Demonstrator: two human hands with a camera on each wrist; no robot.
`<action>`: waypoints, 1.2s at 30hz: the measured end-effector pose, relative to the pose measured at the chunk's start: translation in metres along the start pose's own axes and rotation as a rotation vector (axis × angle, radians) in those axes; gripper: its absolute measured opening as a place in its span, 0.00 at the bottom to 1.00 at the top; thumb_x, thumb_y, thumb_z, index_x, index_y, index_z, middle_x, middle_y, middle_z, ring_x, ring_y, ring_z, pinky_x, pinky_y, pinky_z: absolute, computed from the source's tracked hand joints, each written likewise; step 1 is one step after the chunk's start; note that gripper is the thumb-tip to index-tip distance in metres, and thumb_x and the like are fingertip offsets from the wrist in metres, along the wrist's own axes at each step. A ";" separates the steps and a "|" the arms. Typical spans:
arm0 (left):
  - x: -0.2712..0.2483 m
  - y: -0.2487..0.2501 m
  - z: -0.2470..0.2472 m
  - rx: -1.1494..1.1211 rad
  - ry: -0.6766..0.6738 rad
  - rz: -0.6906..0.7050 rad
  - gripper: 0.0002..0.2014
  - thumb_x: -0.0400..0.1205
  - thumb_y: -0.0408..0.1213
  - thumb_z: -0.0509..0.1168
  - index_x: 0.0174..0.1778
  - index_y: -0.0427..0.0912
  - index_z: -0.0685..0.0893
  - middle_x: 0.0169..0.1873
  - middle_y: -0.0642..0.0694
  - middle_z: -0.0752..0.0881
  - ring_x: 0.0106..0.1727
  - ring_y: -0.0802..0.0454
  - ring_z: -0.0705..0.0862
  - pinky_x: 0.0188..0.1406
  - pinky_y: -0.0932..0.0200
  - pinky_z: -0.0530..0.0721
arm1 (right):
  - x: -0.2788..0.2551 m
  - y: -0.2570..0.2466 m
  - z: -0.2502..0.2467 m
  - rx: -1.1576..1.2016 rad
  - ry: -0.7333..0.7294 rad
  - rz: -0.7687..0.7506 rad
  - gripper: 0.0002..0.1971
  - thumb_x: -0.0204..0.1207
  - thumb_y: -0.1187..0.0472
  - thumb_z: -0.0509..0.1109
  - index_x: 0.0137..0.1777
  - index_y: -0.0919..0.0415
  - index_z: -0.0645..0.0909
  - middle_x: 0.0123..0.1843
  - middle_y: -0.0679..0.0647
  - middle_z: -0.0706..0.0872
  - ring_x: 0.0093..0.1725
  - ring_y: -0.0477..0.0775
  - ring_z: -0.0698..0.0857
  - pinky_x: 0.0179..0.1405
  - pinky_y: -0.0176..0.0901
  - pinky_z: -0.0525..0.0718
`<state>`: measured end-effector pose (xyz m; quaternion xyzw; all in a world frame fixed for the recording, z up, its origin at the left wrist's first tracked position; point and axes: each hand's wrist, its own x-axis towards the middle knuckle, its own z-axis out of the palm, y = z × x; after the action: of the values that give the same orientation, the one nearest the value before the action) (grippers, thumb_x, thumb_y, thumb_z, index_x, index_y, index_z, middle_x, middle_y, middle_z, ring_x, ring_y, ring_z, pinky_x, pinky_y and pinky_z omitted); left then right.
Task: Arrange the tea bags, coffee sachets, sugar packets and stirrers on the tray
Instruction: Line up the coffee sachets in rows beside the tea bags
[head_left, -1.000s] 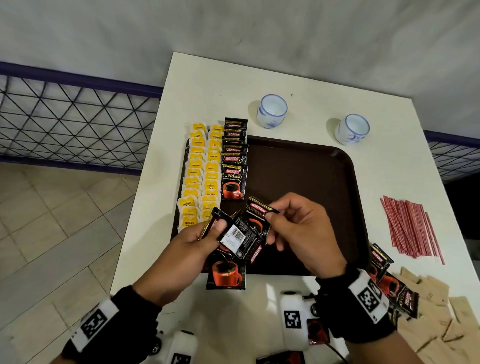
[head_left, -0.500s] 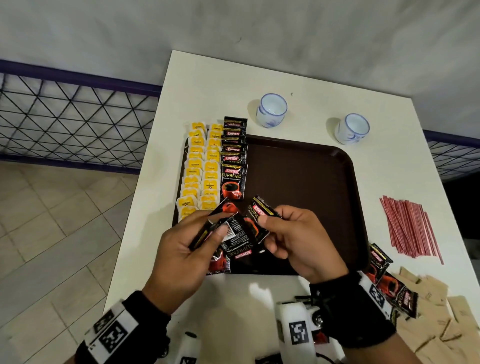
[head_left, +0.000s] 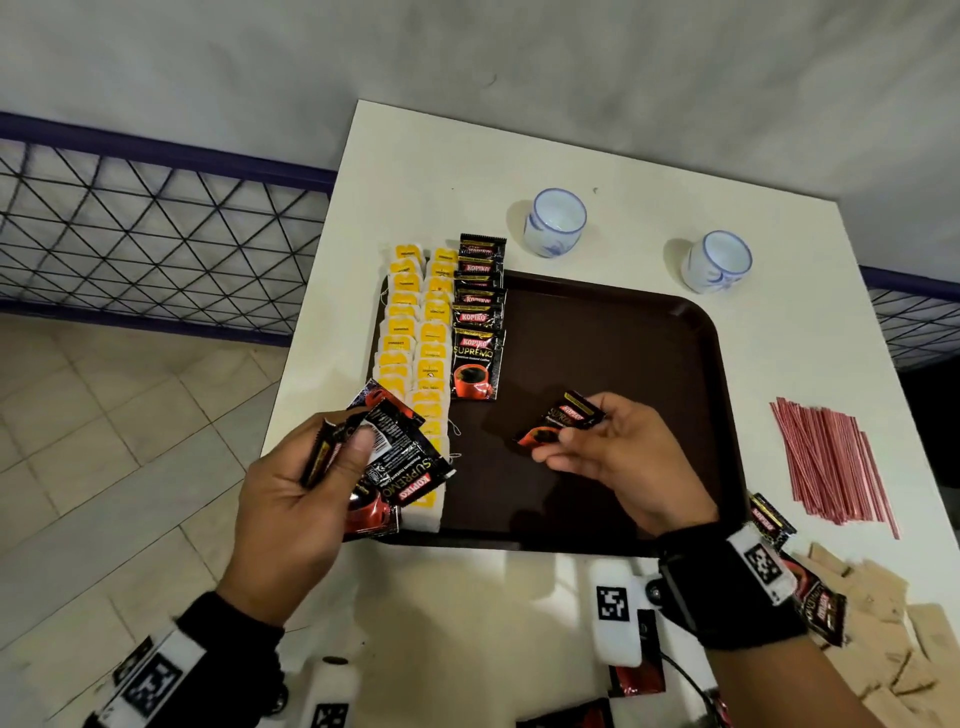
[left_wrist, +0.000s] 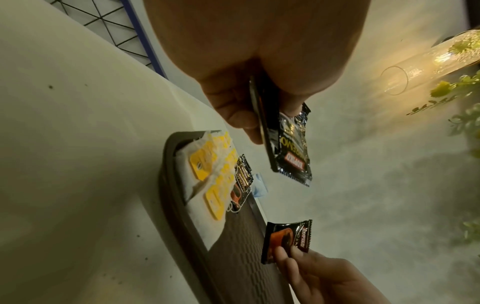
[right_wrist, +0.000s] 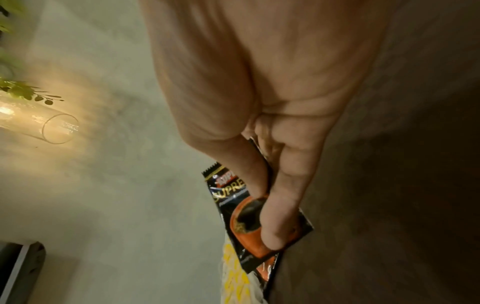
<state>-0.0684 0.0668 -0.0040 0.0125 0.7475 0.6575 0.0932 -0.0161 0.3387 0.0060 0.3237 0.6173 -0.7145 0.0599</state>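
From my remote seat I counted from the left. My left hand (head_left: 291, 499) held a fanned stack of coffee sachets (head_left: 400, 457), thumb pressed over them and fingers curled behind; I could make out at least three in the fan, but the exact number I could not tell. That stack hung over the near left corner of the brown tray (head_left: 613, 364), above the nearest tea bags.

On the tray's left edge lay the tea bags (head_left: 415, 332) in two overlapping columns, roughly a dozen yellow tags in each, the nearest ones hidden behind my left hand. Just beside them, to the right, ran one column of laid coffee sachets (head_left: 478, 332): I counted six, overlapping, the nearest one showing its whole face and the farthest reaching past the tray's far rim.

Above the tray's middle my right hand (head_left: 623, 462) pinched a single sachet (head_left: 558, 421) between thumb and fingertips; the packet stuck out to the left of the fingers, tilted, clear of the tray floor and apart from the laid column. The right wrist view showed the thumb (right_wrist: 272, 230) clamped over the printed red cup.

Beyond the tray stood two white cups with blue rims (head_left: 555, 222), (head_left: 717, 261) on the white table (head_left: 415, 171). To the right lay one loose bundle of red stirrers (head_left: 831, 462), too many to count, well apart from the tray. At the near right corner were at least two more loose sachets (head_left: 774, 525) and a pile of brown sugar packets (head_left: 893, 623), partly cut off by the frame.
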 end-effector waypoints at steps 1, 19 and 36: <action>0.000 -0.001 -0.001 0.002 -0.006 0.005 0.06 0.82 0.46 0.69 0.46 0.63 0.90 0.41 0.55 0.93 0.44 0.55 0.92 0.44 0.47 0.92 | 0.002 0.000 0.001 -0.031 -0.001 -0.014 0.06 0.80 0.77 0.68 0.53 0.71 0.78 0.41 0.70 0.91 0.36 0.60 0.93 0.33 0.39 0.90; -0.007 -0.005 -0.007 -0.014 -0.047 -0.080 0.07 0.79 0.44 0.66 0.47 0.57 0.90 0.39 0.50 0.93 0.41 0.53 0.92 0.40 0.36 0.92 | 0.056 -0.006 0.028 -0.494 0.084 -0.204 0.08 0.81 0.68 0.72 0.40 0.58 0.83 0.32 0.53 0.87 0.26 0.47 0.87 0.21 0.30 0.75; -0.009 -0.008 -0.008 -0.011 -0.070 -0.081 0.07 0.79 0.43 0.67 0.46 0.58 0.90 0.38 0.52 0.93 0.39 0.57 0.91 0.37 0.50 0.91 | 0.077 -0.012 0.047 -0.549 0.083 -0.168 0.10 0.80 0.69 0.73 0.39 0.55 0.82 0.31 0.54 0.87 0.25 0.46 0.86 0.19 0.31 0.75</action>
<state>-0.0598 0.0563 -0.0098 0.0047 0.7402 0.6564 0.1459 -0.1001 0.3217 -0.0239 0.2718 0.8143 -0.5092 0.0606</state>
